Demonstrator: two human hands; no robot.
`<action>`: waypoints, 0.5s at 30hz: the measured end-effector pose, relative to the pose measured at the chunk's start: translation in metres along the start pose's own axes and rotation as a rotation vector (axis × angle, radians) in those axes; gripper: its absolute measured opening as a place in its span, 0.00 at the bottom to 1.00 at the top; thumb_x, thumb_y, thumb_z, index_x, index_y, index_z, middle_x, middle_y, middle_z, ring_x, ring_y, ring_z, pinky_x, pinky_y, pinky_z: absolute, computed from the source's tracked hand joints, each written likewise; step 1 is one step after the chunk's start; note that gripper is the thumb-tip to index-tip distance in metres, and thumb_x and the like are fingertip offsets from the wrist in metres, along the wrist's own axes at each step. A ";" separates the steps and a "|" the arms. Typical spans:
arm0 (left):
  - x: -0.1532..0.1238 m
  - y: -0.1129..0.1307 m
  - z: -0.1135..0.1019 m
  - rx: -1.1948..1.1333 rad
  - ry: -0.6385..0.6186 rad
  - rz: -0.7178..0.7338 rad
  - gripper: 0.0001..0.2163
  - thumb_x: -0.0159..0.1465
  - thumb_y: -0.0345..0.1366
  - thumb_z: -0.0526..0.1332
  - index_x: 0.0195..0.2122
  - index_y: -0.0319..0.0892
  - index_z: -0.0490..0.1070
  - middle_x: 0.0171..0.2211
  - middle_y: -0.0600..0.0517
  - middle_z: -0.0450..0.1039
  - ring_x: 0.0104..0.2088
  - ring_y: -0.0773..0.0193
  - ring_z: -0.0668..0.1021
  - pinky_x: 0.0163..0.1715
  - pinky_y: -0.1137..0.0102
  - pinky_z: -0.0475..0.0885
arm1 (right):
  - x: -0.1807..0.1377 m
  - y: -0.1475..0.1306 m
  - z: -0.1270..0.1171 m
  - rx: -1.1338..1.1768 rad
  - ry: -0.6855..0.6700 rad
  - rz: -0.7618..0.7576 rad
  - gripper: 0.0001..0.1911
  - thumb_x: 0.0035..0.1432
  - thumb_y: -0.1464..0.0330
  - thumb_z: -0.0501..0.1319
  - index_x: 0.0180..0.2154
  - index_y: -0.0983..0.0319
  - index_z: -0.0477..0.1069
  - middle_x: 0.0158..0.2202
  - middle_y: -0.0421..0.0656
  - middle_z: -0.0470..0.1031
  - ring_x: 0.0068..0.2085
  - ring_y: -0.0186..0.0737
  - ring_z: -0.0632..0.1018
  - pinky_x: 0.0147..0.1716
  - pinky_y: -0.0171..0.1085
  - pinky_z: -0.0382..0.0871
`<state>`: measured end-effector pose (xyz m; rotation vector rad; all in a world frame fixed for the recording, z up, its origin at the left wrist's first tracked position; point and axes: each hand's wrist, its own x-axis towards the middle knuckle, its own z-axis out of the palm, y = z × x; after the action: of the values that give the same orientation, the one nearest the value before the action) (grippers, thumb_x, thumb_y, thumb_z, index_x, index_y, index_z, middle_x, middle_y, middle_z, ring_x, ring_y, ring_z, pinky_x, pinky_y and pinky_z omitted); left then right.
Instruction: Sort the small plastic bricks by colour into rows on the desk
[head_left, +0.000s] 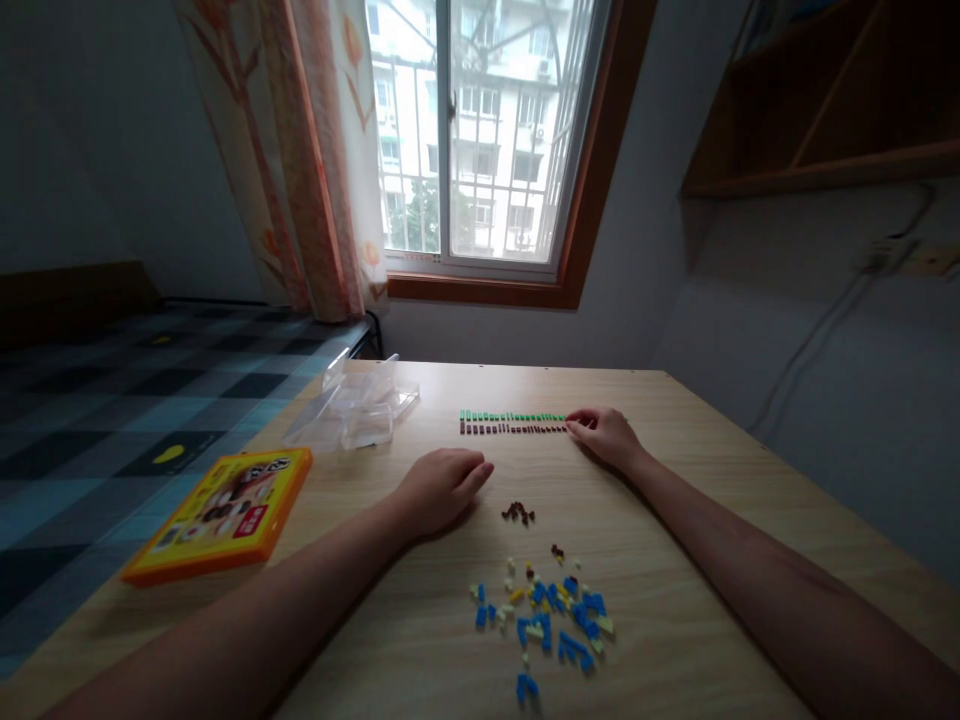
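Note:
My right hand is at the right end of two rows of tiny building bricks, its fingertips pinched together against the row ends. Whatever sits between those fingertips is too small and covered to make out. The far row is of green bricks; the near row is of dark brown bricks. My left hand rests on the table, palm down, fingers curled in, with no object showing in it. Just right of it lies a small pile of brown bricks. Nearer to me are scattered blue bricks, mixed with yellow and cream ones.
Clear plastic containers stand at the table's back left. An orange and yellow box lies at the left edge, beside a bed with a checked cover. Behind the wooden table are a window and curtain.

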<state>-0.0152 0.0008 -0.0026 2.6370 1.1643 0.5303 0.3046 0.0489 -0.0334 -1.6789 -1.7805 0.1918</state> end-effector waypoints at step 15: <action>-0.004 0.011 -0.003 0.068 -0.038 0.134 0.13 0.61 0.44 0.59 0.24 0.43 0.64 0.24 0.55 0.69 0.25 0.66 0.67 0.26 0.71 0.55 | -0.037 -0.032 0.007 0.190 -0.060 -0.153 0.13 0.57 0.61 0.61 0.32 0.62 0.79 0.24 0.41 0.76 0.25 0.35 0.72 0.25 0.33 0.62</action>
<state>-0.0114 -0.0093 0.0030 2.7848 1.0173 0.4700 0.2717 0.0113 -0.0352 -1.4115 -1.8635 0.3346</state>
